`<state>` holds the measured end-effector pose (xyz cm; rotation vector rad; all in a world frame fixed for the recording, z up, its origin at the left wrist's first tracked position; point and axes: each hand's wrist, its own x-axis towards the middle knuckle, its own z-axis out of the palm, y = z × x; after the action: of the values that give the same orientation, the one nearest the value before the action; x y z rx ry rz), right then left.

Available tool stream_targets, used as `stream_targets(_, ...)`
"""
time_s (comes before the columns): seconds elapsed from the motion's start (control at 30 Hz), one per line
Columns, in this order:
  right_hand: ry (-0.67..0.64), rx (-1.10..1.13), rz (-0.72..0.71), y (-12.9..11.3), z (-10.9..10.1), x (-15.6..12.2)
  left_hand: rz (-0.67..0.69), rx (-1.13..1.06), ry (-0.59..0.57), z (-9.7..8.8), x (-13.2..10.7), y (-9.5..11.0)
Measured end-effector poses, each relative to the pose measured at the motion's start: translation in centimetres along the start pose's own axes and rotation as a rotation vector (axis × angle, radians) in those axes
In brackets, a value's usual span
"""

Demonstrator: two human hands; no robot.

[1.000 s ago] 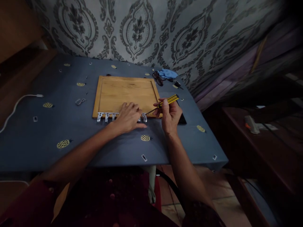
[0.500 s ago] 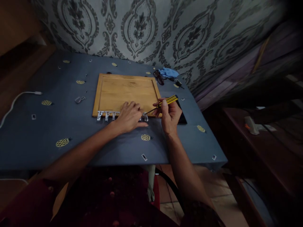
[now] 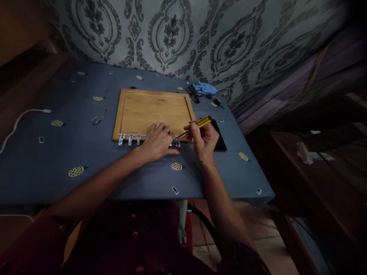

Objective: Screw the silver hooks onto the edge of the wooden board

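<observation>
A framed wooden board (image 3: pixel 155 109) lies on the table, a metal hook rail (image 3: pixel 130 138) along its near edge. My left hand (image 3: pixel 158 142) rests over the middle of the rail and the board, fingers spread and thumb stretched out, hiding some of the hooks. In my right hand (image 3: pixel 204 141) is a yellow and black screwdriver (image 3: pixel 203 122), held at a slant. Its thin shaft points down left to the rail's right end, by the last hook (image 3: pixel 177 143). Whether a screw sits under the tip is too small to tell.
A dark flat object (image 3: pixel 220 139) lies right of the board. Sunglasses (image 3: pixel 193 94), a blue cloth (image 3: pixel 205 88) and keys (image 3: pixel 215 100) are at the back right. A loose metal piece (image 3: pixel 98 119) and a white cable (image 3: pixel 25 114) lie left. The table's near edge is before me.
The screwdriver's handle and my right hand have shifted slightly left, the handle a little lower. My left hand stays in place on the rail.
</observation>
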<state>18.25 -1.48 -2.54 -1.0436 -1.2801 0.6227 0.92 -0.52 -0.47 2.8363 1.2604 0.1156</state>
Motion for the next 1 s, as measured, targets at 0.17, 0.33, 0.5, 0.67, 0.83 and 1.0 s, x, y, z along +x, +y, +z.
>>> stream_targets(0.17, 0.034, -0.092, -0.016, 0.1, 0.3, 0.2, -0.005, 0.02, 0.041, 0.4, -0.1, 0.0)
stream_targets(0.33, 0.014, -0.067, 0.018, -0.2, 0.5, 0.1, -0.039, 0.006, 0.043, 0.2, -0.1, 0.4)
stream_targets(0.5, -0.058, -0.041, 0.035, -1.0, -0.2, 0.2, -0.079, -0.005, 0.057, 0.3, 0.0, 0.8)
stream_targets(0.67, -0.116, -0.051, 0.048, -1.3, -0.7, 0.7, -0.08, 0.004, 0.09, 0.6, 0.2, 0.9)
stream_targets(0.83, -0.062, -0.034, 0.047, -1.2, -0.2, 1.4, -0.081, -0.013, 0.063, 0.4, 0.1, 0.9)
stream_targets(1.0, -0.107, -0.003, 0.078, -1.3, -0.4, 2.3, -0.079, -0.012, 0.067, 0.5, 0.1, 1.0)
